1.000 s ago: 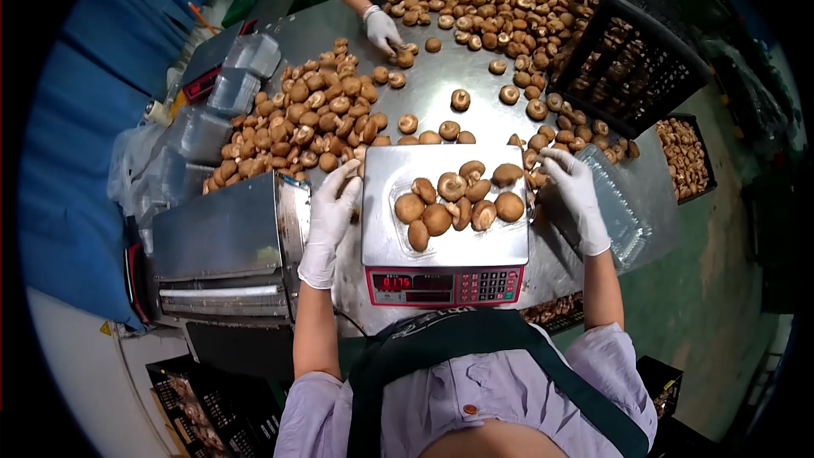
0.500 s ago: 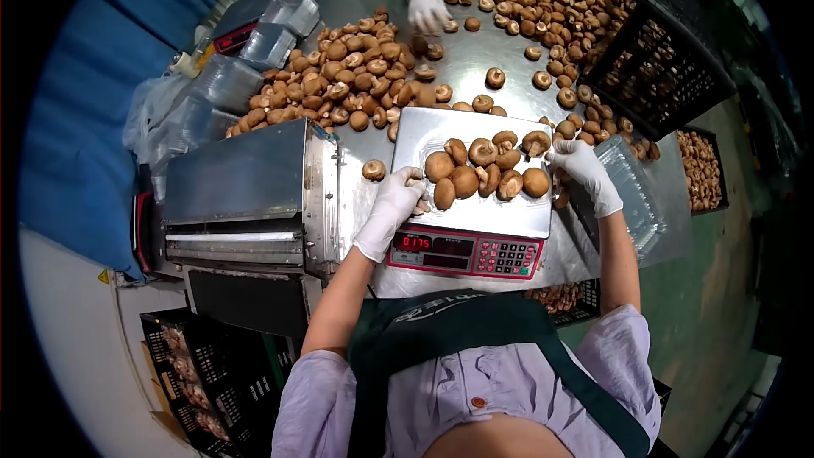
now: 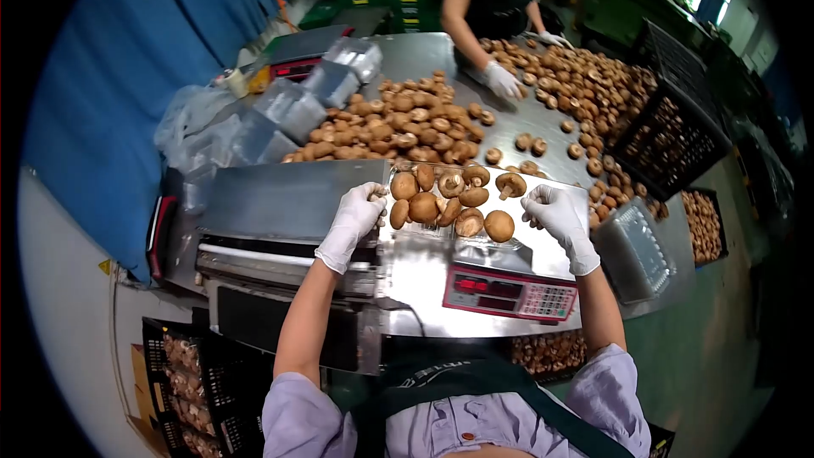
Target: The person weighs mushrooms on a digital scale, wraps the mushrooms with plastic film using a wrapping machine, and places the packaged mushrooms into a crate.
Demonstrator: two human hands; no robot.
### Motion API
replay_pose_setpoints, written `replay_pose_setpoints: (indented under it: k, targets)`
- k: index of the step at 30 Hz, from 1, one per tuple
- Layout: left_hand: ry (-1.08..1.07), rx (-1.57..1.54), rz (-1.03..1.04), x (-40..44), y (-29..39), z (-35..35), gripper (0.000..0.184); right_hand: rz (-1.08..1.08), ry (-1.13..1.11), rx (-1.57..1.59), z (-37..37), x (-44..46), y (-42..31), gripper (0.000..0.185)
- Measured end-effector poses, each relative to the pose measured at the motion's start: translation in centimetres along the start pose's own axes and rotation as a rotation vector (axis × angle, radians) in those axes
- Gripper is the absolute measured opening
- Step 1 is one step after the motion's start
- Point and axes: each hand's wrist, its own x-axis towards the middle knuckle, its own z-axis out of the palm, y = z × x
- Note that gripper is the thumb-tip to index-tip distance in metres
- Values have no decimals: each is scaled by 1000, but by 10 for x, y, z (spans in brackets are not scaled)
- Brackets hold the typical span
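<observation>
The white-gloved left hand (image 3: pixel 353 219) is nearly closed, thumb and fingers pinched on the near-left end of a clear, shallow plastic tray (image 3: pixel 431 230). The white-gloved right hand (image 3: pixel 553 217) faces it with curled fingers, its fingertips pinched on the tray's other end. Gripping the two ends probably keeps the loaded tray level and leaves the brown, round-capped mushrooms (image 3: pixel 423 208) unpressed. These sit in a loose single layer, some cap up and some showing pale stems, likely so that they fit without being stacked.

The tray is in front of the body, partly over the silver-topped scale with a red-edged keypad panel (image 3: pixel 509 295) and partly past the scale's left side. Whether its underside is clear of the metal is hard to tell, since the see-through plastic blends into the glare. Just beside the left hand is a grey, flat-topped metal machine (image 3: pixel 292 190); standing close to the scale, it presumably needs only a short reach.

Beyond the tray, a large heap of brown mushrooms (image 3: pixel 398 125) lies on the shiny steel table (image 3: pixel 414 49), seemingly within arm's reach. Clear plastic containers (image 3: pixel 292 110) are gathered to its left, perhaps to keep them handy. Across the table, a co-worker's gloved hand (image 3: pixel 504 81) rests by more mushrooms, near a tilted black slatted crate (image 3: pixel 674 131).
</observation>
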Motion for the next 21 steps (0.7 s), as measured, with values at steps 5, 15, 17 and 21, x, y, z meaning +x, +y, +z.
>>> replay_pose_setpoints:
  k: [5,15,17,21]
  targets:
    - [80,62,-20,6,-50,-114,21,-48,-55,-91,113,15,-58,19]
    - [109,87,-63,29,-146,-271,13,-12,-130,-237,299,53,-101,22]
    - [21,50,-92,18,-149,-283,11,0,-108,-214,307,48,-98,22]
    - [-186,25,-124,9,-154,-299,9,-14,-94,-216,310,43,-94,23]
